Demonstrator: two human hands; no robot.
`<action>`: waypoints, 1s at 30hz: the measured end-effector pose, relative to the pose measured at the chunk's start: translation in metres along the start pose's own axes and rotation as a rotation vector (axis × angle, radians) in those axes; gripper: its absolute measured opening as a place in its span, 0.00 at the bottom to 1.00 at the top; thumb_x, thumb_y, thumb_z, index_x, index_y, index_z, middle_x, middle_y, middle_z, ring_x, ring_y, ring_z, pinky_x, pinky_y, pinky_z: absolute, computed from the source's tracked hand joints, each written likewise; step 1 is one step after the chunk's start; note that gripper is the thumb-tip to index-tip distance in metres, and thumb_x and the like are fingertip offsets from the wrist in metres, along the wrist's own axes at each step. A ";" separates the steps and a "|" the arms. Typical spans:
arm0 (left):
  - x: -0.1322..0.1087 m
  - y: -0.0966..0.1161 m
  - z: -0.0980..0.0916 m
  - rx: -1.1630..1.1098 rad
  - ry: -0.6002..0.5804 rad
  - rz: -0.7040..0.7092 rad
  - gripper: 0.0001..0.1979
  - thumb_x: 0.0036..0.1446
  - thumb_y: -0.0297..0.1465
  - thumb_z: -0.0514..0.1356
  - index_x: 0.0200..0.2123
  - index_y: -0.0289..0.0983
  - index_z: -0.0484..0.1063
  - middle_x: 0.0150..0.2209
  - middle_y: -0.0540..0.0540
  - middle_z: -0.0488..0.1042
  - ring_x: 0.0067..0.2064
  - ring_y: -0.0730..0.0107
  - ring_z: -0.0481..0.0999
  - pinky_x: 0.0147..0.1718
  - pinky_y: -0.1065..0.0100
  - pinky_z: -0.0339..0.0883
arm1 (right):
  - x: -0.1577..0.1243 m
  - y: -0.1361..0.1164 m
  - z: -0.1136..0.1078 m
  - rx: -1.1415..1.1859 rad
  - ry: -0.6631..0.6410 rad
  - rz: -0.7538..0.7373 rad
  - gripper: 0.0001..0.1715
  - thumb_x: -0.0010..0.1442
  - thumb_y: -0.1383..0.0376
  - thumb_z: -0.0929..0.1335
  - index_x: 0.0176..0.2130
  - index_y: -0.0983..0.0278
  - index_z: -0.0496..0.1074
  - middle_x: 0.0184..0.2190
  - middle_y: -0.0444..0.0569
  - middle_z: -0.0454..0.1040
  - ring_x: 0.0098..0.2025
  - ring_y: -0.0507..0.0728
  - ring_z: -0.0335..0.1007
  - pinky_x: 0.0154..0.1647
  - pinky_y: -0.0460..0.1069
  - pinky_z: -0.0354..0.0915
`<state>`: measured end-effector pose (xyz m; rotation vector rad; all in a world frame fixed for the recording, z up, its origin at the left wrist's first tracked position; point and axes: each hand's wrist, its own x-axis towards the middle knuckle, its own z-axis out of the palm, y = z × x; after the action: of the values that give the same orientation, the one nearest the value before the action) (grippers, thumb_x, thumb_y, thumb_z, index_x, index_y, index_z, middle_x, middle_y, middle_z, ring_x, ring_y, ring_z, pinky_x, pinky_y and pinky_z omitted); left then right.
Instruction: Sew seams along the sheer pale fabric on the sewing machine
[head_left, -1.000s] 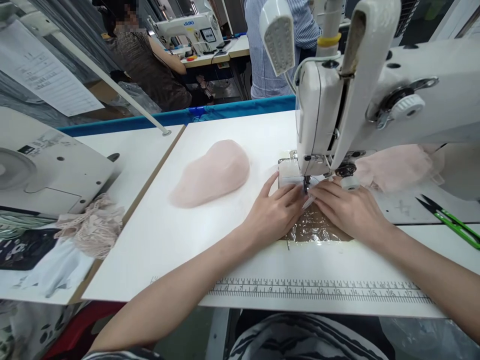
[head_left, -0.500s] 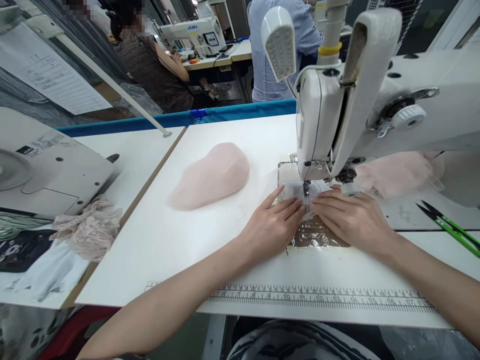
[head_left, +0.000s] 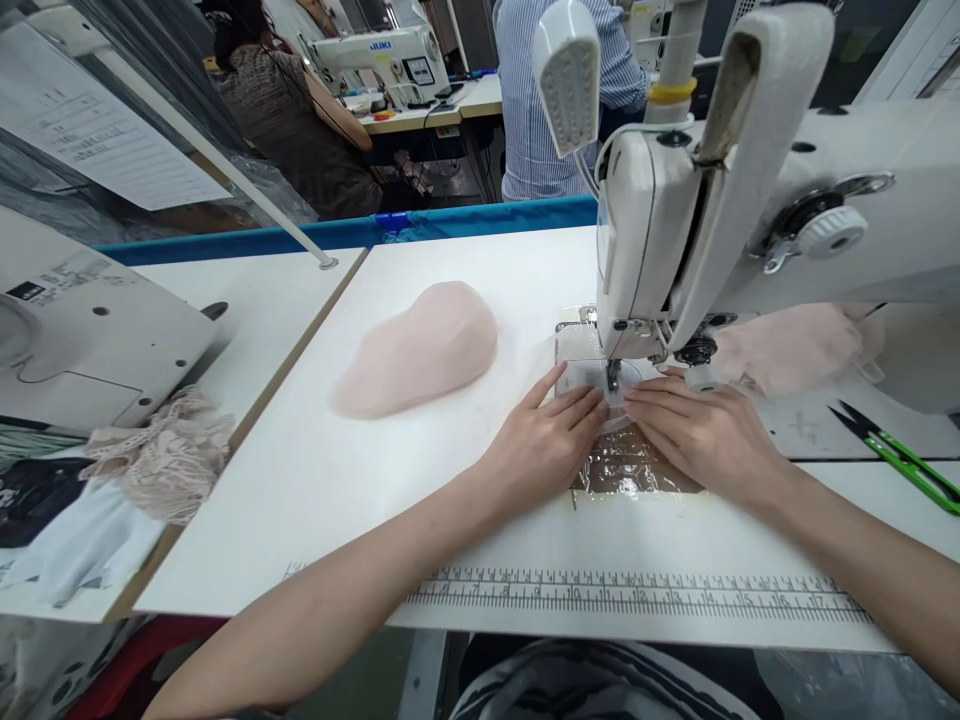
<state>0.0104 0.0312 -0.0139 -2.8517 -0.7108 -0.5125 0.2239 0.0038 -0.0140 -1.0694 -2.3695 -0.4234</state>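
Note:
My left hand (head_left: 546, 432) lies palm down beside the presser foot (head_left: 613, 376), fingers stretched out and apart. From the other side my right hand (head_left: 694, 428) reaches in, its fingers flat and close together. Both sets of fingertips rest on a thin, pale, see-through piece of fabric (head_left: 619, 420) at the foot of the white sewing machine (head_left: 646, 230). The fabric under my fingers is partly hidden. Left of my hands, a soft pink cup-shaped piece (head_left: 424, 350) lies on the white table (head_left: 315, 520).
Green-handled thread snips (head_left: 904, 458) and a pink fabric piece (head_left: 791, 345) lie to the right. A printed ruler (head_left: 637, 595) runs along the front edge. At left are a second machine (head_left: 97, 320) and a cord bundle (head_left: 176, 455). Two people sit beyond the blue cloth edge (head_left: 480, 218).
My hands keep nearly the same place at the presser foot, and the pale fabric under them has shifted slightly. The whole view has moved a little.

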 end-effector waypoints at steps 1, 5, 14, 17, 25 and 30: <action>0.000 -0.001 0.000 -0.003 0.001 -0.001 0.15 0.64 0.26 0.50 0.50 0.29 0.70 0.51 0.39 0.73 0.55 0.63 0.71 0.63 0.50 0.51 | 0.000 0.000 0.000 0.007 -0.003 0.003 0.12 0.62 0.74 0.64 0.37 0.66 0.77 0.40 0.47 0.79 0.37 0.55 0.76 0.39 0.51 0.71; 0.002 -0.002 0.001 -0.007 0.007 -0.009 0.15 0.64 0.26 0.49 0.51 0.29 0.70 0.50 0.39 0.74 0.55 0.63 0.71 0.63 0.50 0.52 | 0.000 0.001 0.002 0.033 -0.022 0.018 0.13 0.61 0.74 0.64 0.39 0.66 0.77 0.41 0.50 0.78 0.39 0.57 0.76 0.39 0.52 0.72; 0.005 -0.005 0.004 0.026 0.002 -0.004 0.16 0.65 0.27 0.49 0.50 0.28 0.70 0.51 0.40 0.73 0.55 0.63 0.70 0.63 0.49 0.51 | 0.001 0.002 0.003 0.001 -0.057 0.052 0.13 0.62 0.74 0.63 0.42 0.68 0.76 0.41 0.52 0.78 0.42 0.59 0.75 0.37 0.52 0.72; 0.005 -0.005 0.005 0.031 0.002 -0.007 0.16 0.65 0.26 0.49 0.51 0.29 0.69 0.52 0.39 0.73 0.56 0.63 0.70 0.63 0.49 0.50 | 0.001 0.003 0.004 -0.017 -0.067 0.059 0.14 0.62 0.74 0.63 0.42 0.67 0.76 0.41 0.52 0.78 0.42 0.59 0.75 0.37 0.52 0.72; 0.005 -0.007 0.009 0.029 0.038 -0.008 0.16 0.64 0.25 0.49 0.51 0.29 0.69 0.51 0.39 0.73 0.55 0.63 0.71 0.63 0.49 0.52 | 0.001 0.003 0.005 -0.016 -0.067 0.070 0.15 0.64 0.74 0.61 0.42 0.68 0.75 0.40 0.52 0.78 0.41 0.58 0.75 0.35 0.52 0.72; 0.005 -0.007 0.007 0.019 0.025 -0.010 0.16 0.65 0.25 0.49 0.51 0.28 0.69 0.51 0.39 0.73 0.54 0.63 0.71 0.62 0.49 0.52 | 0.002 0.002 0.005 -0.012 -0.046 0.061 0.14 0.63 0.75 0.61 0.42 0.70 0.75 0.40 0.53 0.78 0.40 0.58 0.75 0.33 0.51 0.71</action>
<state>0.0136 0.0408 -0.0184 -2.8200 -0.7228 -0.5390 0.2231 0.0089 -0.0169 -1.1650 -2.3706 -0.3960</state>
